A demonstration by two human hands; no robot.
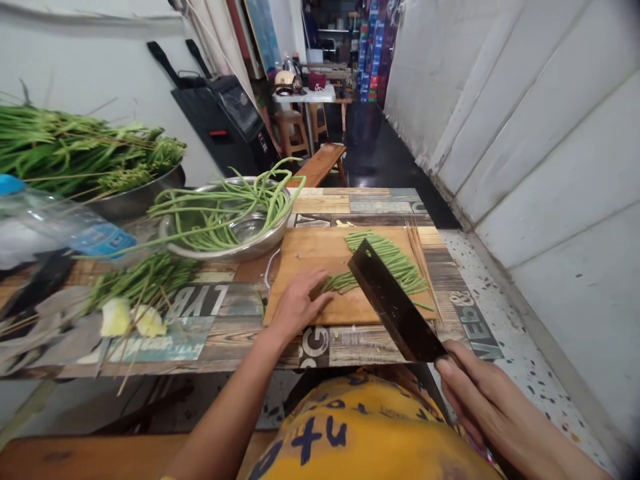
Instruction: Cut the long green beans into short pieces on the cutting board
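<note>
My right hand [477, 387] grips the handle of a dark cleaver [395, 300], its blade slanting up and left over the cutting board [305, 257]. Under and beyond the blade lie cut green long beans [387, 257], side by side in a row. At the row's left end is my left hand [301, 297], resting on the board with fingers apart, the fingertips near or touching the bean ends. The blade hides part of the beans. Left of the board, a metal bowl [227, 252] holds whole long beans [270, 200], some hanging over its rim.
Thin wooden skewers [423, 267] lie along the board's right edge. On the left are a bundle of cut beans [145, 277], pale yellow pieces [116, 317], a plastic bottle [100, 233] and a large bowl [145, 190] of leafy greens. A wooden bench [320, 163] stands beyond the table.
</note>
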